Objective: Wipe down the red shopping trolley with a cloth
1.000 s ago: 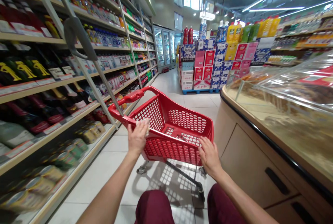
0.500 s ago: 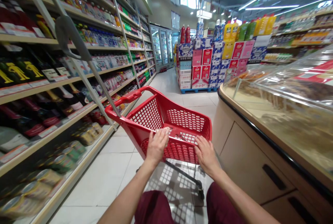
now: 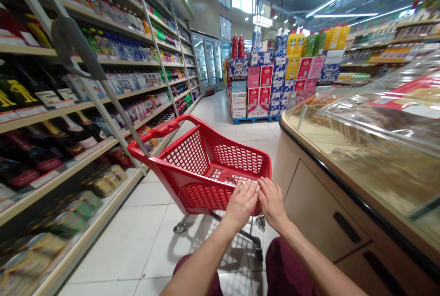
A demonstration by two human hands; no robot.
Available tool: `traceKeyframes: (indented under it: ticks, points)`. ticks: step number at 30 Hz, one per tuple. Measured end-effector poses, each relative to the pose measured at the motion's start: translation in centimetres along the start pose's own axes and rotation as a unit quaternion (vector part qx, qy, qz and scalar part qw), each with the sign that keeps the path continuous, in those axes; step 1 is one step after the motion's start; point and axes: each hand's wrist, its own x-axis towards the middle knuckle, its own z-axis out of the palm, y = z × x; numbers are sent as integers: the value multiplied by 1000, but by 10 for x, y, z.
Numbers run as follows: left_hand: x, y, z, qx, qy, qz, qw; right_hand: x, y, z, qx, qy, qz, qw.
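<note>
A red plastic shopping cart [image 3: 206, 195] with a perforated basket stands side-on before me, its handle toward the left. My left hand [image 3: 242, 202] lies over the near rim close to the right corner, fingers stretched forward over the edge. A small pale patch shows by its fingertips; I cannot make out what it is. Right beside it, my right hand [image 3: 272, 200] has its fingers bent over the rim at that corner, thumb on the outer side. The two hands almost meet. The visible basket floor holds no goods.
Drink shelves [image 3: 127, 87] with bottles and cans line the left side. A wooden counter [image 3: 319, 204] with clear covers stands close on the right. Stacked drink cartons [image 3: 259, 83] rest on a blue pallet ahead. Glass-door fridges [image 3: 208, 60] stand further back.
My left hand has moved right along the cart's near rim, closing the gap to my right hand, which stays at the corner. The whole view has shifted slightly, so the cart appears further left.
</note>
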Motion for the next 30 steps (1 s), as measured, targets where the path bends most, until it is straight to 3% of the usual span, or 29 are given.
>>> traceKeyframes:
  ticks: [2,5,7,9,12,14,16,20,22,27,30]
  points:
    - [-5,-17,-6,-4,10,5,1000,0,6,-4,0,4,14,1000]
    - [-24,-63,-20,11,14,-98,995,-2,15,-7,4,12,37,999]
    - [-30,-75,-24,26,5,-153,988,-2,15,-6,6,17,43,999]
    - [-27,-61,-20,26,3,-144,989,0,9,-4,8,19,38,999]
    - [-10,-12,-6,8,5,-45,999,3,-1,-1,14,13,16,1000]
    - [0,6,-1,-2,6,13,1000,4,-2,-1,17,12,9,1000]
    - [-2,-2,-4,-4,18,19,1000,2,3,-3,16,18,16,1000]
    - [-27,-56,-20,18,39,-126,991,-3,13,-3,12,18,38,999]
    - [-34,-63,-23,26,40,-168,985,-3,10,0,14,10,38,999]
    - [-25,-14,-12,6,50,-52,997,4,-12,7,23,-1,-9,1000]
    - [-31,-29,-18,8,47,-51,998,4,-8,3,17,-5,-8,1000]
